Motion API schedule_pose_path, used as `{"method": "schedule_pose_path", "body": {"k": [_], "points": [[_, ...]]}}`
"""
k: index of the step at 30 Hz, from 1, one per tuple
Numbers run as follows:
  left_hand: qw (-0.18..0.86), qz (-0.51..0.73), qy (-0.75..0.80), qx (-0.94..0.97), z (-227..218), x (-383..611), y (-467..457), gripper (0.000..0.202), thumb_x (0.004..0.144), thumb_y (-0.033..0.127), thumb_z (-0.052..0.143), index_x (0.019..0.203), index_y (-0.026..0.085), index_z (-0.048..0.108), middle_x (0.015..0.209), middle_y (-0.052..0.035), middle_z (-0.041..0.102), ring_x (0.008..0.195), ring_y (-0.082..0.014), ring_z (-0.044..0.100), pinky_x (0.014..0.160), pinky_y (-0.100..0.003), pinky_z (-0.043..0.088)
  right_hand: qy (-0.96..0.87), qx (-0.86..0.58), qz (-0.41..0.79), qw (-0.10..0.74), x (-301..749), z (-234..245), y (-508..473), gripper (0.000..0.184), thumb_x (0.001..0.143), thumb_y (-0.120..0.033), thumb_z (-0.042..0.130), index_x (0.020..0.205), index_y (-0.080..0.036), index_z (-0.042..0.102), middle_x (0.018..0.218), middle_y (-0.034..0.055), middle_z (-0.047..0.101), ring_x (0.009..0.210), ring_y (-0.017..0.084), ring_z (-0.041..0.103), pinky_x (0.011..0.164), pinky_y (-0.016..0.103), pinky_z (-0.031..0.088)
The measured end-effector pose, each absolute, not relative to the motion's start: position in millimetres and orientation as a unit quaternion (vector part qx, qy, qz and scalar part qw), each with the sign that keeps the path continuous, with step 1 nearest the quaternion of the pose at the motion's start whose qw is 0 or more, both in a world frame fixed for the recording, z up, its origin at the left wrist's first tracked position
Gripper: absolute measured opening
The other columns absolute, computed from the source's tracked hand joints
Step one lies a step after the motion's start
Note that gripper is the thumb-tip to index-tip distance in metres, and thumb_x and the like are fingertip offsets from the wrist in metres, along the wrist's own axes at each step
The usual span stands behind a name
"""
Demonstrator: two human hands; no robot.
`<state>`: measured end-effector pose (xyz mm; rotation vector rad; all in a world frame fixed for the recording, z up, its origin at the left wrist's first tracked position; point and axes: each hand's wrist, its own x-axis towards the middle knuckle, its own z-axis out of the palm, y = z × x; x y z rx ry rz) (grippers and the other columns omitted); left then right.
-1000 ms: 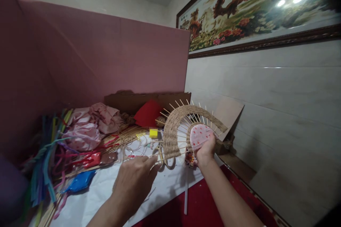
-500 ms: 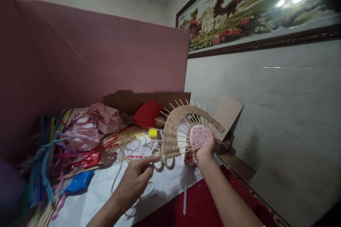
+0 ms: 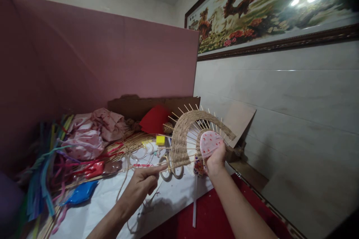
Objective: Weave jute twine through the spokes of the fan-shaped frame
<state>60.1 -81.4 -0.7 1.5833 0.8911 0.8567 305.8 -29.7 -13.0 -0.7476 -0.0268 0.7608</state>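
A half-round fan woven from twine (image 3: pixel 181 138) over thin sticks is held up in front of me, its bare stick tips fanning outward. My right hand (image 3: pixel 216 158) is closed around its base, at a pink pad with red dots (image 3: pixel 209 143). The far side of that grip is hidden. My left hand (image 3: pixel 144 183) reaches in from the left, index finger stretched out to the lowest stick ends at the fan's left corner. Its other fingers are curled, and nothing shows held in them. Behind and below that corner lie scissors (image 3: pixel 177 171) on the white sheet (image 3: pixel 103 201).
Pink cloth (image 3: pixel 86 138), colourful pipe cleaners (image 3: pixel 45 179), a blue packet (image 3: pixel 82 193) and loose sticks lie left. A yellow block (image 3: pixel 160 140) and red piece (image 3: pixel 155 119) sit behind. A clear stick (image 3: pixel 194 205) lies in front; a board (image 3: pixel 238 121) leans against the wall.
My left thumb has drawn in closer to the curled fingers, while the index finger stays at the fan's lower left corner. The fan and my right hand are nearly still.
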Motion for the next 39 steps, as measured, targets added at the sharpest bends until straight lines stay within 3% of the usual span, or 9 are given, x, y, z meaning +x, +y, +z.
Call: {"method": "schedule_pose_path", "body": {"k": [6, 10, 13, 17, 21, 25, 32, 39], "points": [[0.622, 0.336, 0.387, 0.592, -15.7, 75.8, -87.0, 0.052, 0.069, 0.032, 0.05, 0.114, 0.008, 0.054, 0.038, 0.007, 0.034, 0.037, -0.0056, 0.022, 0.038, -0.02, 0.013, -0.005, -0.367, 0.35, 0.862, 305.8, -11.4, -30.8, 0.039, 0.077, -0.044, 0.032, 0.096, -0.02, 0.056, 0.086, 0.0012, 0.063, 0.073, 0.014, 0.059, 0.07, 0.031, 0.047], [0.575, 0.361, 0.368, 0.635, -21.7, 82.3, -92.5, 0.049, 0.074, 0.036, 0.049, 0.114, 0.009, 0.055, 0.041, 0.0067, 0.035, 0.038, -0.0059, 0.025, 0.039, -0.02, 0.021, 0.012, -0.359, 0.353, 0.864, 305.5, -12.3, -30.5, 0.04, 0.076, -0.046, 0.034, 0.097, -0.02, 0.056, 0.095, 0.0013, 0.062, 0.077, 0.014, 0.059, 0.071, 0.031, 0.047], [0.453, 0.365, 0.388, 0.715, -18.8, 80.9, -97.9, 0.04, 0.08, 0.036, 0.043, 0.11, 0.014, 0.058, 0.046, 0.0041, 0.044, 0.043, -0.0078, 0.035, 0.044, -0.02, 0.029, 0.005, -0.358, 0.352, 0.865, 305.7, -14.5, -29.4, 0.043, 0.076, -0.048, 0.033, 0.1, -0.02, 0.055, 0.099, 0.002, 0.061, 0.081, 0.015, 0.059, 0.073, 0.032, 0.047], [0.162, 0.353, 0.394, 0.833, -15.2, 75.6, -102.7, 0.028, 0.083, 0.027, 0.041, 0.099, 0.021, 0.064, 0.069, -0.003, 0.065, 0.062, -0.014, 0.057, 0.06, -0.023, 0.041, 0.0, -0.355, 0.349, 0.867, 305.6, -15.4, -29.0, 0.044, 0.076, -0.049, 0.032, 0.101, -0.02, 0.054, 0.101, 0.003, 0.06, 0.081, 0.015, 0.059, 0.073, 0.033, 0.047], [-0.03, 0.352, 0.362, 0.863, -15.8, 73.1, -102.3, 0.024, 0.082, 0.018, 0.041, 0.094, 0.02, 0.062, 0.07, -0.0046, 0.066, 0.063, -0.0148, 0.06, 0.06, -0.023, 0.044, 0.003, -0.351, 0.346, 0.87, 302.5, -9.8, -32.4, 0.043, 0.076, -0.048, 0.033, 0.101, -0.02, 0.054, 0.104, 0.0034, 0.059, 0.083, 0.015, 0.059, 0.073, 0.032, 0.047], [-0.124, 0.34, 0.327, 0.873, -10.3, 72.2, -103.1, 0.02, 0.082, 0.015, 0.042, 0.087, 0.018, 0.061, 0.064, -0.0036, 0.063, 0.06, -0.0139, 0.058, 0.057, -0.022, 0.043, 0.004, -0.366, 0.34, 0.866, 298.6, -4.3, -36.2, 0.042, 0.076, -0.048, 0.035, 0.101, -0.02, 0.054, 0.105, 0.004, 0.059, 0.083, 0.016, 0.06, 0.072, 0.032, 0.048], [-0.114, 0.382, 0.385, 0.832, -5.0, 68.8, -103.6, 0.016, 0.082, 0.019, 0.044, 0.081, 0.018, 0.06, 0.065, -0.0023, 0.06, 0.06, -0.0124, 0.056, 0.055, -0.021, 0.039, -0.014, -0.366, 0.351, 0.862, 296.2, -7.1, -35.9, 0.041, 0.076, -0.047, 0.034, 0.1, -0.019, 0.053, 0.098, 0.0035, 0.062, 0.08, 0.016, 0.06, 0.07, 0.032, 0.048], [0.097, 0.462, 0.434, 0.767, -4.2, 65.1, -95.2, 0.017, 0.078, 0.03, 0.051, 0.08, 0.018, 0.062, 0.072, -0.0031, 0.064, 0.061, -0.0133, 0.057, 0.058, -0.024, 0.042, -0.002, -0.374, 0.355, 0.857, 297.8, -7.6, -35.0, 0.039, 0.075, -0.045, 0.035, 0.097, -0.019, 0.054, 0.094, 0.0023, 0.062, 0.078, 0.015, 0.059, 0.069, 0.032, 0.047]]}}
